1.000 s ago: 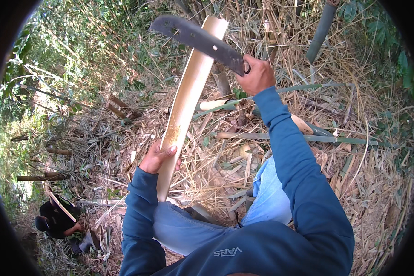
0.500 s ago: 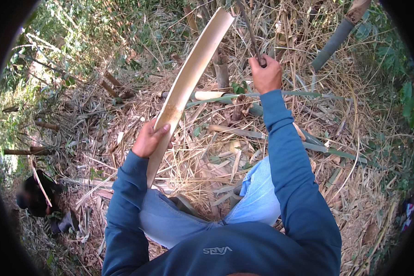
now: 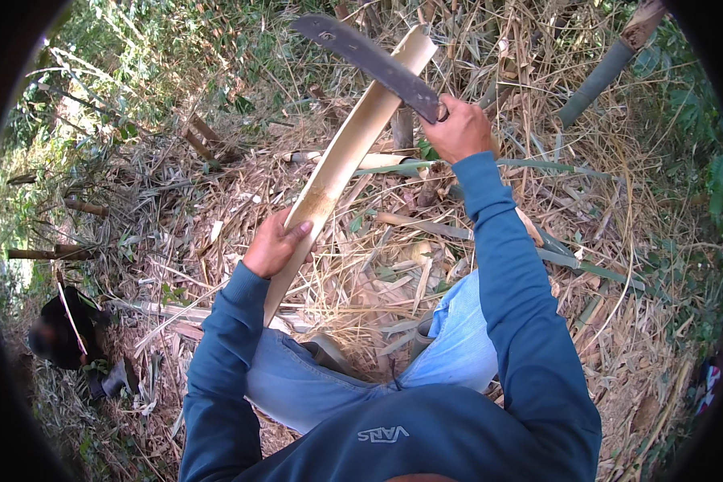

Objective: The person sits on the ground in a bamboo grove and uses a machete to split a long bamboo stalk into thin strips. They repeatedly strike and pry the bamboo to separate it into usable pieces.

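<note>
A long split piece of bamboo (image 3: 341, 153), pale and hollowed on its inner face, slants from my lap up to the far middle. My left hand (image 3: 278, 241) is closed around its lower part, thumb on the inner face. A brownish patch marks the inside just above that thumb. In my right hand (image 3: 462, 130) is a machete (image 3: 369, 60), gripped by a handle that my fingers mostly hide. Its broad dark blade lies across the view near the bamboo's far end, pointing up and left. Whether blade and bamboo touch, I cannot tell.
Cut bamboo strips (image 3: 426, 227) and dry leaf litter cover the ground before my knees. A bamboo stump (image 3: 402, 128) stands beyond, and a thick bamboo pole (image 3: 598, 84) leans at the far right. At the left a person in dark clothing (image 3: 71, 329) is low to the ground.
The machete has swung leftward, its blade now broadside across the bamboo's far end instead of pointing away. My right hand has turned with it. The bamboo has shifted slightly right.
</note>
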`<state>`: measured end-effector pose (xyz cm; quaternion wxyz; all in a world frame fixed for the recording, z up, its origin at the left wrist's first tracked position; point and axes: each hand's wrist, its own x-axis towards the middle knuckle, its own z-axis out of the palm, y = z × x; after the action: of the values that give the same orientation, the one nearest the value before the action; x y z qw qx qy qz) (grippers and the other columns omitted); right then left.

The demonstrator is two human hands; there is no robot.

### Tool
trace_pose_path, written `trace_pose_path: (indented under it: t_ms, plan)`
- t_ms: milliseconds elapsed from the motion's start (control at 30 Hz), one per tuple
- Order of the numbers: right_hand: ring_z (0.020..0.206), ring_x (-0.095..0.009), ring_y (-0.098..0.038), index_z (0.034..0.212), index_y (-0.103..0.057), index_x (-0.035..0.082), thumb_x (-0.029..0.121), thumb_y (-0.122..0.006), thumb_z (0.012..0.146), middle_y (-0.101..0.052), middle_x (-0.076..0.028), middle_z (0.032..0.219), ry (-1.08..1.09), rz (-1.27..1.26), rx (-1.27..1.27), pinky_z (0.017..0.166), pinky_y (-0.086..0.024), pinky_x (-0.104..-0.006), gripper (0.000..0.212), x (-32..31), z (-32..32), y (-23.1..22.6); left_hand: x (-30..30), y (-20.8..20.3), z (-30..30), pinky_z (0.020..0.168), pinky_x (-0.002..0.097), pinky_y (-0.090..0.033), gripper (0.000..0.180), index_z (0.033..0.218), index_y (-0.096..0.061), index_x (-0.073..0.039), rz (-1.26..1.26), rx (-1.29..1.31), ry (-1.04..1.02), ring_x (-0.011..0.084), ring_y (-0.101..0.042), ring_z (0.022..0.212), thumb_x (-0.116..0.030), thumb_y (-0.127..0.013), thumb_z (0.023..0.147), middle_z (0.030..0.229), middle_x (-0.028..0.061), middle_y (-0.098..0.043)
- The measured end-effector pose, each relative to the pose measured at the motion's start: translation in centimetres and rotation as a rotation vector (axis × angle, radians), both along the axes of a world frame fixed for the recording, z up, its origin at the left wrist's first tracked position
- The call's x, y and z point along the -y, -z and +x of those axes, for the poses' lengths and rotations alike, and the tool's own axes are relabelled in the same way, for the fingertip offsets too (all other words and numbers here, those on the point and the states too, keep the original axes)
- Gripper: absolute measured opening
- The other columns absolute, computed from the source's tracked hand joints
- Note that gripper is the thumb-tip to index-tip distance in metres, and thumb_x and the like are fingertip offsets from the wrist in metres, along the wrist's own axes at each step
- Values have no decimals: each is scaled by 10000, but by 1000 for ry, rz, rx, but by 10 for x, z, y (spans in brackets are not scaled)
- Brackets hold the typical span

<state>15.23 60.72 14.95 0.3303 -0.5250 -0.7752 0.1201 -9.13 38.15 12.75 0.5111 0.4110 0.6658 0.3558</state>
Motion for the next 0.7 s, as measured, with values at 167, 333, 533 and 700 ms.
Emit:
trace_pose_path:
  t_ms: [167, 333, 533, 700]
  plan:
    - [666, -386, -645, 737, -636, 84, 463, -683, 739, -635, -186, 657, -61, 100, 13, 653, -503, -484, 382, -2, 3, -2, 2, -3, -3, 510, 272, -529, 331, 1227, -465, 29, 18, 45, 14, 151, -608, 550, -166, -530, 967, 774, 104, -627]
    - [645, -366, -650, 775, -662, 90, 458, -690, 735, -641, -166, 648, -13, 100, 50, 642, -513, -465, 371, 3, -1, -5, 6, 2, -8, 514, 277, -528, 333, 1224, -465, 31, 33, 80, 3, 151, -606, 547, -168, -534, 967, 770, 101, -627]
    - [617, -326, -654, 745, -656, 118, 462, -697, 736, -620, -123, 588, 59, 2, -53, 618, -512, -443, 346, -8, 12, -2, 5, 0, -4, 506, 284, -514, 374, 1253, -451, 24, 10, 17, 57, 160, -618, 582, -173, -558, 955, 760, 96, -618]
    - [631, -308, -658, 728, -653, 122, 452, -697, 741, -631, -118, 620, 69, 75, 20, 643, -519, -427, 333, -12, 12, -3, 7, -1, 2, 510, 274, -524, 324, 1225, -477, 33, 32, 45, 10, 143, -613, 571, -162, -525, 971, 789, 96, -627]
